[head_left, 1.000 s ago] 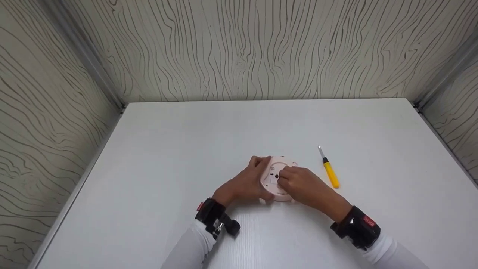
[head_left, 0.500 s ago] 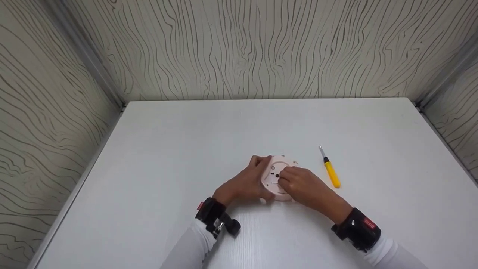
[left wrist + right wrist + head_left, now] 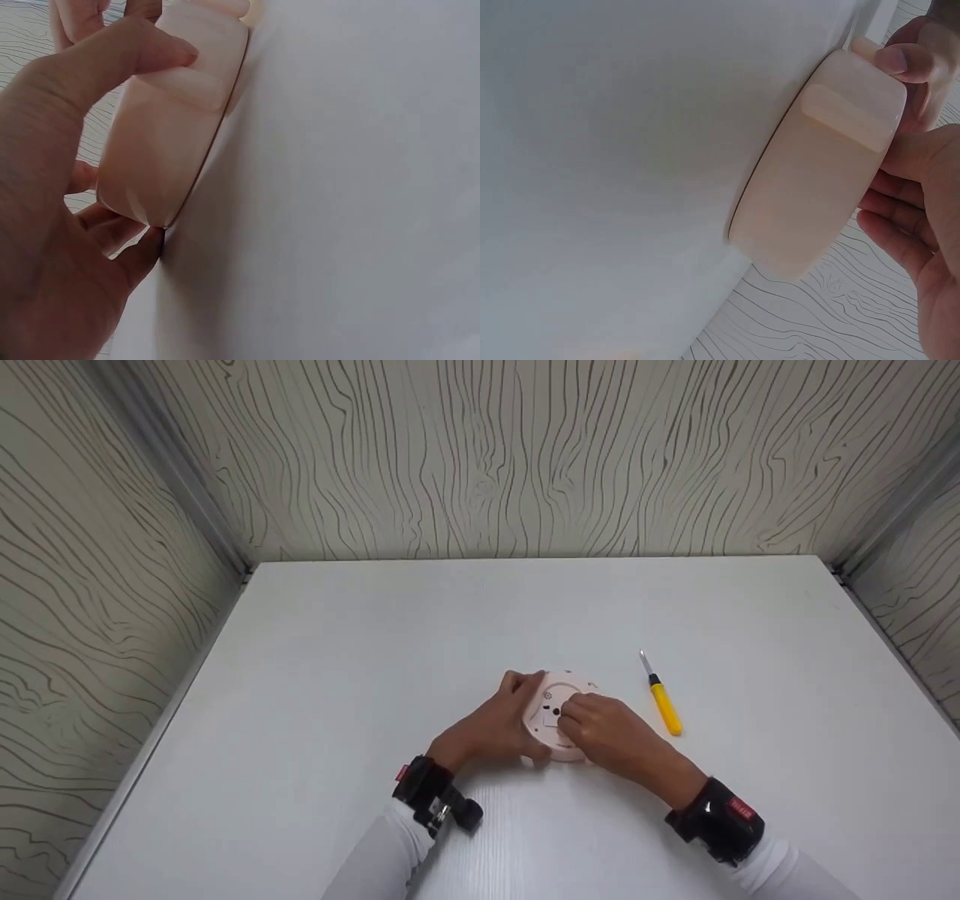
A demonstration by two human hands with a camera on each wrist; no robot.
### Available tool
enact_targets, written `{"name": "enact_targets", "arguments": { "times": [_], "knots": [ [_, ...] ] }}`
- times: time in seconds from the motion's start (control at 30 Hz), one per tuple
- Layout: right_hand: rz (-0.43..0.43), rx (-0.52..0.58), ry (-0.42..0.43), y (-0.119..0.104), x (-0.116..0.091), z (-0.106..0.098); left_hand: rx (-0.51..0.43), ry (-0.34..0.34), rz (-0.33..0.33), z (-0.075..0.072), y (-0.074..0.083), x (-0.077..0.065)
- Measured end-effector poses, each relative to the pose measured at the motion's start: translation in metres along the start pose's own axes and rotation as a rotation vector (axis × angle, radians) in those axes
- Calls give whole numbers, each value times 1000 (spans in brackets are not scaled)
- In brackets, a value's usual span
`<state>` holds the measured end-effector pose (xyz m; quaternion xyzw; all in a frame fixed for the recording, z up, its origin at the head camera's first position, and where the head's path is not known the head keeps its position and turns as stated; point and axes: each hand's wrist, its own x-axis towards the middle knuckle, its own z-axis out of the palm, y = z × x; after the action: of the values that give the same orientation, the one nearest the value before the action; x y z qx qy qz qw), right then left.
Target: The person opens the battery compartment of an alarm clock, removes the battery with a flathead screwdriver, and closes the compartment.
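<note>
Thumb + fingers of L hand (image 3: 495, 725) curl snugly round pink disc (image 3: 551, 721) at its 9 o'clock; disc's on white table (image 3: 360, 660), btw hands; best keep it from turning; R hand's (image 3: 611, 731) fingers bunch over its 3 o'clock, can't tell if pinching anything; go gently; yellow screwdriver (image 3: 666, 709) at approx. 2 o'clock, apart.

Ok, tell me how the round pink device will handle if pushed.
The pink device is probably stiff: its shell shows no dent where the left hand grips it. Being broad and low, it should slide rather than tip. Its smooth side may feel slippery.
</note>
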<state>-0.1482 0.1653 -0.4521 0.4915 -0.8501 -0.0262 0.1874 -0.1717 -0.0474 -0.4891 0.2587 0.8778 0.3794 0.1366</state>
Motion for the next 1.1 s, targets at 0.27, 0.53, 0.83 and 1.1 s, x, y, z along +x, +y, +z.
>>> {"name": "enact_targets", "arguments": {
  "times": [0.27, 0.53, 0.83, 1.1],
  "knots": [
    [-8, -1, 1, 1, 0, -3, -4, 0, -6, -2, 2, -2],
    [-13, 14, 25, 1, 3, -7, -13, 0, -15, -1, 1, -1],
    [-38, -74, 23, 7, 1, -18, -32, -8, -29, -2, 2, -1],
    [-3, -82, 27, 18, -9, -21, -25, -11, -45, -1, 3, 0]
  ]
}}
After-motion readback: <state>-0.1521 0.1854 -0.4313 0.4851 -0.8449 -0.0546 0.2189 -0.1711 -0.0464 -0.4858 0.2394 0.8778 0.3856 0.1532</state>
